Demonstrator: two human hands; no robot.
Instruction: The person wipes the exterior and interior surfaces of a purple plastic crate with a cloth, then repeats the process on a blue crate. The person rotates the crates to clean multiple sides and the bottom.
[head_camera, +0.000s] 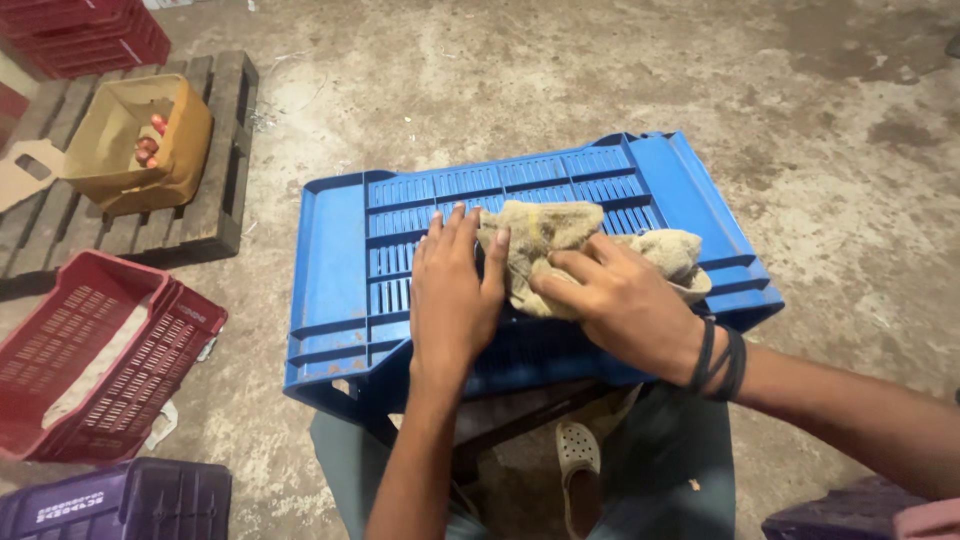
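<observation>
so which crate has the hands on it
The blue crate, upside down across the person's lap; the left hand lies flat on it. The red crate and purple crate lie untouched on the floor.

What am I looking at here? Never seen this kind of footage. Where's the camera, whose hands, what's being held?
There is no machine here: a person works with two bare hands, and the single camera sits on their head, looking down. An upturned blue plastic crate rests across their lap above a concrete floor. The left hand lies flat on the crate, fingers spread. The right hand, with dark bands at the wrist, presses a crumpled beige cloth against the crate. To the left are red crates, a purple crate, and a cardboard box on a wooden pallet.
</observation>
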